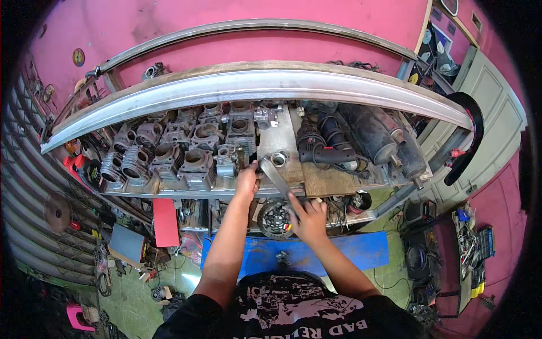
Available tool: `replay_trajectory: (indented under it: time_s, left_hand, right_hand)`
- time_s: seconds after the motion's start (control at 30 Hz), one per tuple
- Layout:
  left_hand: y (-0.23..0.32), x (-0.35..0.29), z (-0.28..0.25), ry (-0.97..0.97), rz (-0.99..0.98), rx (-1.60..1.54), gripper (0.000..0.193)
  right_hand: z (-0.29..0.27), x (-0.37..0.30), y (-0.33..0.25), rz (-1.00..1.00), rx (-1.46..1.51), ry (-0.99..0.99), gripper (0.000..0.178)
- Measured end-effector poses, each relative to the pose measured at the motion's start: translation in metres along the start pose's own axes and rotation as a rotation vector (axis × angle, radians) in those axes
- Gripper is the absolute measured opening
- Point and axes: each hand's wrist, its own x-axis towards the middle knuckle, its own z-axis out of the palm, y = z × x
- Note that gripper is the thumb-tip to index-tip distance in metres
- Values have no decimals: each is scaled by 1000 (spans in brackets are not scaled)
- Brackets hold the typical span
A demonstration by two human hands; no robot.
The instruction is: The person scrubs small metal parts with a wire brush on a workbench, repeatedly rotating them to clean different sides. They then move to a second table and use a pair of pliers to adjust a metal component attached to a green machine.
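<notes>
My right hand (309,219) is wrapped round the near end of a long flat metal file (276,179). A bit of red and yellow shows beneath that hand. The file slants forward and left over the shelf edge, its far end beside my left hand (247,179). My left hand is closed at the shelf's front, and whatever is between its fingers is too small to make out. A round metal ring part (279,159) lies on the shelf just right of the file. To the left of my left hand stands a carburetor-like metal part (227,162).
Several engine cylinder blocks (195,164) fill the shelf's left side. A power tool (324,152) and dark mufflers (370,133) lie at right. A metal rail (254,83) crosses above. Below are a round slotted metal part (274,219) and a blue board (355,248).
</notes>
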Motion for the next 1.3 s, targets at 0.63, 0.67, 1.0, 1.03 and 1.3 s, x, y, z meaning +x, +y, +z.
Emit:
replay_trajectory:
  time_s: [0.63,0.67,1.0,1.03,1.3]
  left_hand:
    - [-1,-1,6,24,42,173,49]
    - [-2,0,6,21,45,176,49]
    - [0,5,-2,-27,5,105,45]
    - [-3,5,-5,-25,14,107,46]
    - [4,-6,6,-6,42,56,47]
  right_hand:
    - [26,44,-6,535,584,153,67]
    - [28,52,-14,570,554,78,68]
    - [-8,14,-88,695,602,-351,72]
    - [-3,20,-85,719,612,-288,72]
    - [29,54,-61,644,509,-223,75]
